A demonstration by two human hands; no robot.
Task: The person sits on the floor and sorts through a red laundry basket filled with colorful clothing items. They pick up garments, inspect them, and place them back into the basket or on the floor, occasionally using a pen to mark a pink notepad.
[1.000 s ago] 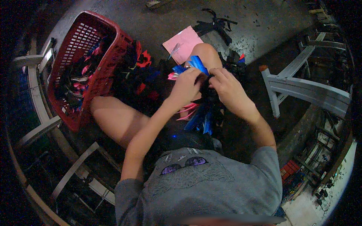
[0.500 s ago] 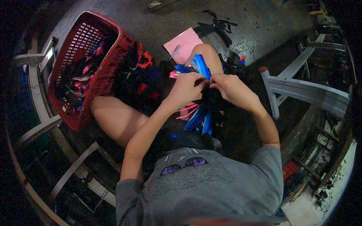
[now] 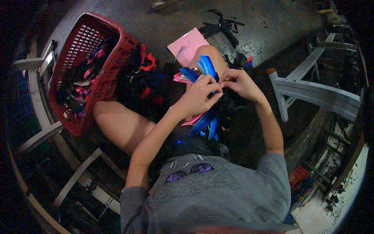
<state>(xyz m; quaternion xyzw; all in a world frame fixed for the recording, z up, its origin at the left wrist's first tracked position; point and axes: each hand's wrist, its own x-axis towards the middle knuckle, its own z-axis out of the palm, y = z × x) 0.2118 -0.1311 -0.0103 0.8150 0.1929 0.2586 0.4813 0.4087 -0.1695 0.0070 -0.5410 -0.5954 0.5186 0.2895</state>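
Note:
A bundle of blue strips [image 3: 207,67], with some pink ones among them, lies across my lap and thigh. My left hand [image 3: 200,94] is closed around its middle, so the strips fan out beyond my fingers and hang below as blue ends [image 3: 206,124]. What the strips are made of is too blurred to tell. Close on the right, my right hand [image 3: 240,85] has thumb and fingers pinched together at the bundle's edge. Whatever sits in that pinch is too small to make out. The two hands' fingertips nearly meet.
On the left stands a red perforated basket [image 3: 117,37] with dark, pink and white pieces inside. Beside it lies a dark and red heap [image 3: 148,62]. A pink sheet [image 3: 189,45] and black strips [image 3: 222,29] are on the floor ahead. A grey metal frame [image 3: 317,95] stands at right.
My left hand has shifted slightly right and down, and its fingers have spread more over the bundle. The right hand has turned and lifted a little, still pinching.

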